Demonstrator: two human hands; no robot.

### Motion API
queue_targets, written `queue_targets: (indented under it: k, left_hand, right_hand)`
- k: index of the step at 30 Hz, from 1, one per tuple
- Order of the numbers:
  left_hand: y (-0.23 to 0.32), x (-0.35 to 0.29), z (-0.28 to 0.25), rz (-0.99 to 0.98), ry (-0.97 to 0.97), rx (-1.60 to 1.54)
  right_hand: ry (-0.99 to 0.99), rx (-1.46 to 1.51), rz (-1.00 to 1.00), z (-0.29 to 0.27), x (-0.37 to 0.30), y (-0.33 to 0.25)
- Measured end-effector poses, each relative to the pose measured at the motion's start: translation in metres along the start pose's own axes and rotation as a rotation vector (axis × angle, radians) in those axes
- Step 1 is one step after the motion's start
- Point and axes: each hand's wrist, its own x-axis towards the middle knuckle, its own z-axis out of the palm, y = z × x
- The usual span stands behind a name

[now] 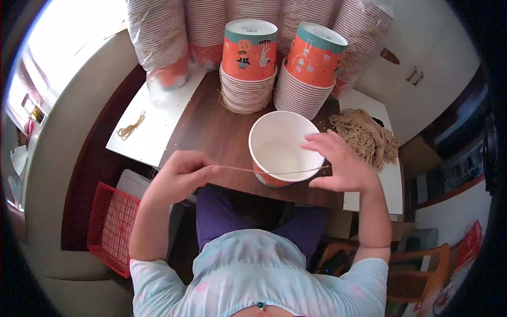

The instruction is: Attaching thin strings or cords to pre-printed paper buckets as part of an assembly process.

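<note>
A white-lined paper tub (280,140) with an orange outside stands at the table's near edge, its mouth tilted toward me. My left hand (185,174) is closed in a pinch on one end of a thin tan string (253,170). The string runs to the right across the near rim of the tub, and its far end reaches close to my right palm. My right hand (343,164) is beside the tub's right rim with fingers and thumb spread. Whether its fingertips touch the rim I cannot tell.
Two stacks of upside-down orange tubs (249,58) (317,55) stand behind. Plastic-wrapped tub stacks (158,37) line the back. A tangled heap of tan string (364,134) lies right, a small string bundle (131,126) left. A red basket (113,227) sits below left.
</note>
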Motion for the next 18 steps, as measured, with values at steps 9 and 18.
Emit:
queue_targets:
  k: [9,18]
  left_hand:
    - [0.037,0.066,0.033,-0.017,-0.258,-0.256]
    - [0.015,0.057,0.047,-0.103,-0.354,-0.351]
  right_hand:
    - [0.258,0.748,0.307,0.011,0.049,-0.044]
    - [0.299,0.065,0.112,0.012,0.019,-0.032]
